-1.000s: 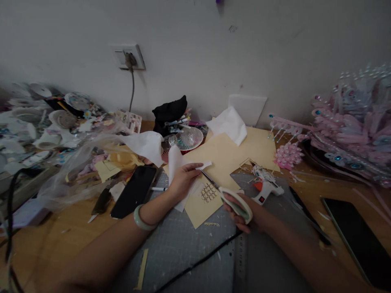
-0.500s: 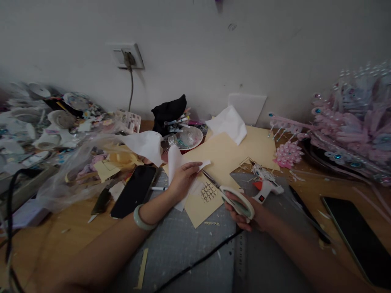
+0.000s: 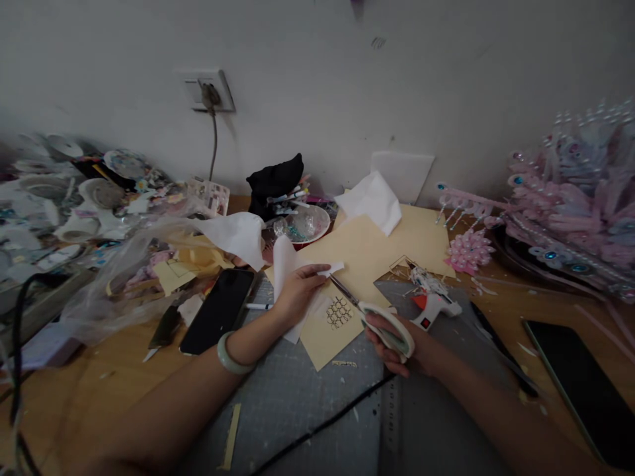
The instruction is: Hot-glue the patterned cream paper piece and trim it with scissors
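Observation:
My left hand (image 3: 300,291) pinches a small white strip (image 3: 333,269) between thumb and fingers. A pale bangle (image 3: 231,354) circles that wrist. Scissors (image 3: 384,330) with cream-coloured handles sit in my right hand (image 3: 397,347), its fingers wrapped through the loops. The blade tips point up and left and reach the strip's lower edge, close to my left fingertips. Beneath the hands, a yellowish sheet (image 3: 325,347) carries a cluster of dark drawn outlines. White material (image 3: 284,264) lies beside and partly under my left hand.
A glue gun (image 3: 429,301) rests right of my right hand, near a pink beaded flower (image 3: 469,250). Phones lie left (image 3: 218,311) and right (image 3: 578,383). A craft knife (image 3: 163,330) is at left. A black cable (image 3: 325,423) crosses the grey cutting mat (image 3: 292,403).
Both hands stay in nearly the same place. The white strip and the scissors have shifted very slightly, with the blade tips still at the strip.

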Demonstrator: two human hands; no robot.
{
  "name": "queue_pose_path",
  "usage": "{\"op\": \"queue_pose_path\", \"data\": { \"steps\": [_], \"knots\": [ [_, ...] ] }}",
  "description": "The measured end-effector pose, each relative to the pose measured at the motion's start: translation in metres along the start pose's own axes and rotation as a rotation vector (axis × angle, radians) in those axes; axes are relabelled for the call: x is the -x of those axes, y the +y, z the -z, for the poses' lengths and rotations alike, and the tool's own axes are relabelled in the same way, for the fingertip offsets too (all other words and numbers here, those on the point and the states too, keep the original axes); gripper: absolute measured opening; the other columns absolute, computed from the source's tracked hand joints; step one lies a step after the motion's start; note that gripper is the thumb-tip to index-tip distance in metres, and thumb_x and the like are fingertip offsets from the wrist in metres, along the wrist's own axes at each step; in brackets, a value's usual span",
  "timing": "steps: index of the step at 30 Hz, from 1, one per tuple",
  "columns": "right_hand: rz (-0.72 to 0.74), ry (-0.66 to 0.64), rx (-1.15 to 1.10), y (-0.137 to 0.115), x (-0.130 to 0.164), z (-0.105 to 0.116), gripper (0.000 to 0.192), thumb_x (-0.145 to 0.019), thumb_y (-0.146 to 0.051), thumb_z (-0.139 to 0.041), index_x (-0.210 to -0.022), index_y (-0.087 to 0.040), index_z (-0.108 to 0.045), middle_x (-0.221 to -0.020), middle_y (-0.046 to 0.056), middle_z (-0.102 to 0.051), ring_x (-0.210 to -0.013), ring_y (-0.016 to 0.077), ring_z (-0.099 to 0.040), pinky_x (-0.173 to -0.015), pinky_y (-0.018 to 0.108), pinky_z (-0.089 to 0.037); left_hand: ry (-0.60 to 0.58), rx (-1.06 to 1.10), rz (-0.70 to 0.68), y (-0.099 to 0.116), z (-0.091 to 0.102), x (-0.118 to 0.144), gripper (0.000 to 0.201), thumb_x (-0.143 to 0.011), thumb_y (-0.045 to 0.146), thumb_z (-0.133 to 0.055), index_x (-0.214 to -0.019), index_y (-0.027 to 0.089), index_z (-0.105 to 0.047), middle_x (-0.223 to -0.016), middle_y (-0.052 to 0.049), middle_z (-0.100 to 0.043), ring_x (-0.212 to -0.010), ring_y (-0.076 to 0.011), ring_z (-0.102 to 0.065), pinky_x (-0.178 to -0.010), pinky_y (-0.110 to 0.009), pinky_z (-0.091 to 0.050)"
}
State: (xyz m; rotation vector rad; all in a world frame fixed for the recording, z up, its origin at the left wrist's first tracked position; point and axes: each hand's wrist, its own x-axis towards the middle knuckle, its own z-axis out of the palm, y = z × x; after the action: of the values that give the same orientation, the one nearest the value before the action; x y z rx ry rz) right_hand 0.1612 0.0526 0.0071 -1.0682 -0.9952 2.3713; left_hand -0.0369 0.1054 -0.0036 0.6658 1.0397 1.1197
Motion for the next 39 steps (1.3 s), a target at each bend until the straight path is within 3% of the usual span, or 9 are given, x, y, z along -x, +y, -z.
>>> {"op": "queue_pose_path", "data": {
  "steps": [17,39],
  "knots": [
    [-0.004,-0.004,0.089,0.0007,0.0003,-0.0001,0.040,-0.074,-0.053,-0.051,-0.060,-0.017,-0.043,-0.033,-0.008,-0.040,-0.021,0.0045,-0.033,-0.024,0.015,-0.024,0.007,-0.023,-0.012,0.0008,-0.0008,0.0014,0.029,-0.055,0.014,-0.068,-0.083,0.014,-0.066,-0.064,-0.001,-0.063,-0.061,-0.0118,-0.056,-0.059,-0.022,-0.040],
    [-0.040,0.111,0.169,-0.0020,0.0026,-0.0075,0.037,-0.070,-0.051,-0.055,-0.061,-0.017,-0.043,-0.032,-0.008,-0.041,-0.022,0.0042,-0.032,-0.025,0.015,-0.023,0.018,-0.015,-0.006,0.0008,-0.0006,0.0009,0.027,-0.055,0.013,-0.066,-0.082,0.014,-0.065,-0.062,-0.001,-0.063,-0.060,-0.0110,-0.056,-0.057,-0.021,-0.039]
  ]
}}
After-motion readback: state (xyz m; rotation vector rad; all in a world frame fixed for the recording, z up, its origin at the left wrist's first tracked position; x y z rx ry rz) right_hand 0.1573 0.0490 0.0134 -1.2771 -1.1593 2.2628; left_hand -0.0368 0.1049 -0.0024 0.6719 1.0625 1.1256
